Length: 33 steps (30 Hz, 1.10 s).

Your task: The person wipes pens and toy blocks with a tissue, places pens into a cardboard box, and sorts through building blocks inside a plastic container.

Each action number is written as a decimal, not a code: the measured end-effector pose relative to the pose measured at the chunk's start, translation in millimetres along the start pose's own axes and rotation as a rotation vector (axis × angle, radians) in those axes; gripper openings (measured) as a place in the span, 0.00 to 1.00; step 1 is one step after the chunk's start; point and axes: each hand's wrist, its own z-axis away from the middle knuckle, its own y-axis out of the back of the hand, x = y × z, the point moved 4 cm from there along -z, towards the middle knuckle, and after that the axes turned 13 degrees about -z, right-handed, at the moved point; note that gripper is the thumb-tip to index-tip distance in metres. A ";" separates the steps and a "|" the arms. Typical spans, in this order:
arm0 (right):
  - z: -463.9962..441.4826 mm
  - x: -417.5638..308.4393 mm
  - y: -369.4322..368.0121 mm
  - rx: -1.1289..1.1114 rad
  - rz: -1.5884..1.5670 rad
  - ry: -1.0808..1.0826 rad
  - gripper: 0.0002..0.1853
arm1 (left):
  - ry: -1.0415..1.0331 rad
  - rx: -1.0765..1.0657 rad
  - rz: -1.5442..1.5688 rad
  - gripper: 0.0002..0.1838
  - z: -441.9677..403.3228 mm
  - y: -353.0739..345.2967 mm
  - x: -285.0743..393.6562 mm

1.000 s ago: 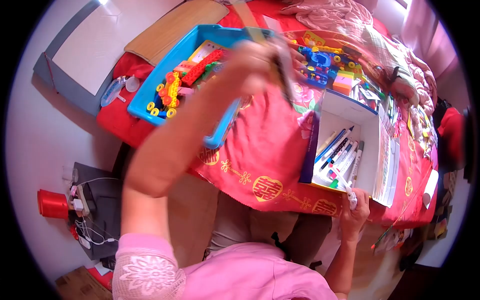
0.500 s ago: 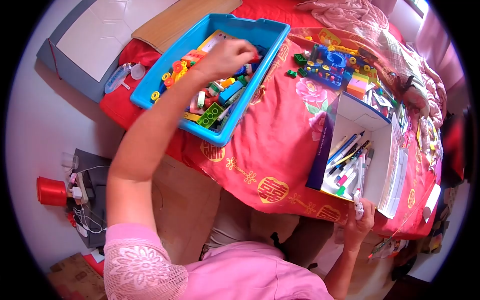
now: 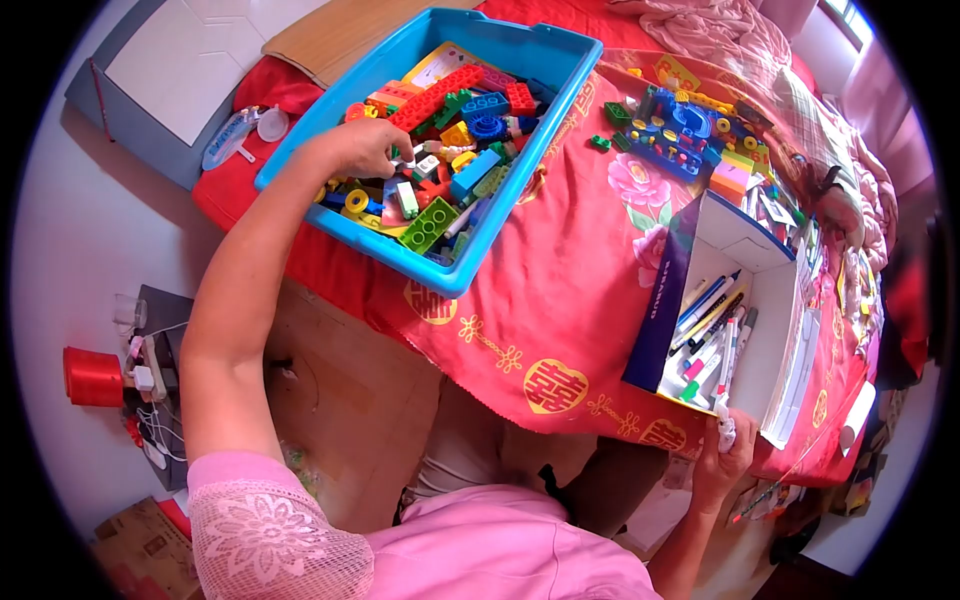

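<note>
My left hand is over the left part of a blue plastic bin filled with toy building bricks. Its fingers point down and are drawn together among the bricks; whatever lies between the fingertips is hidden. Close by are a long red brick, a green brick and a blue brick. At the table's front edge, my right hand is closed around a crumpled white tissue. Just beyond it stands an open box with several pens and markers inside.
A red patterned cloth covers the surface beneath the bin and box. Blue toy pieces and green bricks lie at the back right. A wooden board is behind the bin. Pink bedding is heaped at the far right.
My left hand has moved left and lower within the bin, uncovering the long red brick and others. My right hand stays by the box with the tissue. The view has shifted slightly.
</note>
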 end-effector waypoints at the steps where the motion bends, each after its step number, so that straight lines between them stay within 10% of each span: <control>1: -0.1 -0.2 0.5 -0.006 0.001 -0.013 0.08 | 0.013 0.039 -0.011 0.18 -1.4 1.7 -2.4; 10: -1.2 0.0 -1.2 0.003 -0.014 -0.002 0.08 | 0.290 0.388 0.649 0.10 29.1 51.9 -24.8; 17: -0.1 0.0 -0.8 0.012 -0.016 -0.008 0.08 | 0.091 0.662 -0.105 0.17 -15.6 43.4 -21.2; 23: 0.1 -0.1 -1.1 0.010 -0.005 -0.028 0.08 | 0.305 -0.067 -0.028 0.12 -57.2 -19.9 -12.1; 33: 1.2 0.8 -0.6 0.021 -0.020 -0.009 0.08 | 0.341 -0.171 0.341 0.09 -39.1 -16.8 -21.2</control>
